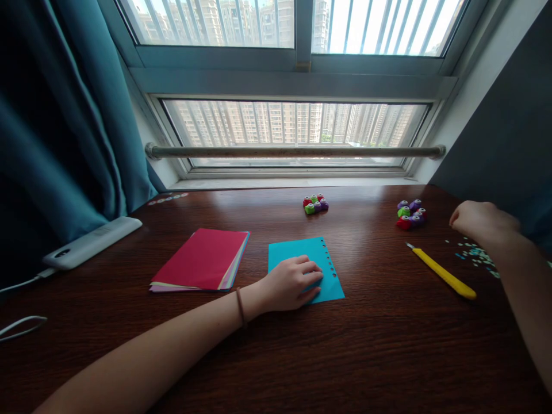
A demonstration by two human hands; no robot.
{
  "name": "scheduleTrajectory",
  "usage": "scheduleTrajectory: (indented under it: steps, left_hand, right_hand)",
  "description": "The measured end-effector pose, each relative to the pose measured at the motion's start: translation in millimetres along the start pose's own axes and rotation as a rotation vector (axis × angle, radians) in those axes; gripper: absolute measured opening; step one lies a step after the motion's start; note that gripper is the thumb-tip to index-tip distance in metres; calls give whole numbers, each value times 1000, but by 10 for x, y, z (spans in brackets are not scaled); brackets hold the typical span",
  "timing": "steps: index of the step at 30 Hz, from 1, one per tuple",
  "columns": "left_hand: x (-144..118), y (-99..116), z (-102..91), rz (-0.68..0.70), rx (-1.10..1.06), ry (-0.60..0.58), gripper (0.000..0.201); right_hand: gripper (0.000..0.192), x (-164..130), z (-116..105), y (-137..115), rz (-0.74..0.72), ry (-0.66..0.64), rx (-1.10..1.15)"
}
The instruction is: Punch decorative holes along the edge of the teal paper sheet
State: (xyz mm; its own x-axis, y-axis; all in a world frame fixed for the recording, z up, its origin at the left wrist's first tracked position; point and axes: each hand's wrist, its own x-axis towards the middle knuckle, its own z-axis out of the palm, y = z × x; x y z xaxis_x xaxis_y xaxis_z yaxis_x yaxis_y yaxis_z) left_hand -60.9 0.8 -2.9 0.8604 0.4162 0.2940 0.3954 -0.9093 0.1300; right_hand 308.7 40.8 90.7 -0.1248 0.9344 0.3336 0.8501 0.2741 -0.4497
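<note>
While the left hand (295, 282) lies flat with fingers spread on a single teal paper sheet (302, 259) near the middle of the dark wooden surface (366, 356), pinning it down, the right hand (476, 221) hovers at the far right, curled into a loose fist; whether it holds anything cannot be told. One row of small round holes runs along the sheet's right edge, so the work in hand looks like punching shapes from it. Continuing would likely call for the right hand to fetch a punch while the left keeps the sheet steady. Two clusters of small coloured punches sit farther back: one cluster (315, 203) beyond the sheet, another cluster (411, 213) to the right, just left of the fist. One yellow craft knife (444, 276) lies diagonally on the right. Teal paper bits (474, 254) are scattered beside it. One stack of coloured paper (202, 267), red on top, rests left of the sheet.
</note>
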Motion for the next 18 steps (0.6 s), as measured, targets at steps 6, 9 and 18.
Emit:
scheduleTrajectory:
  steps: [6,9,18]
  left_hand:
    - [6,0,-7,-1,-8,-4,23]
    - [7,4,-15,2,-10,1,22]
    - [-15,-9,7,50,-4,7,20]
  right_hand:
    - [44,-98,506,-632,-54,-27,152]
    - [42,-290,838,-908,-106,-99,248]
    - [31,-1036,1606,-1328,-606,-448,273]
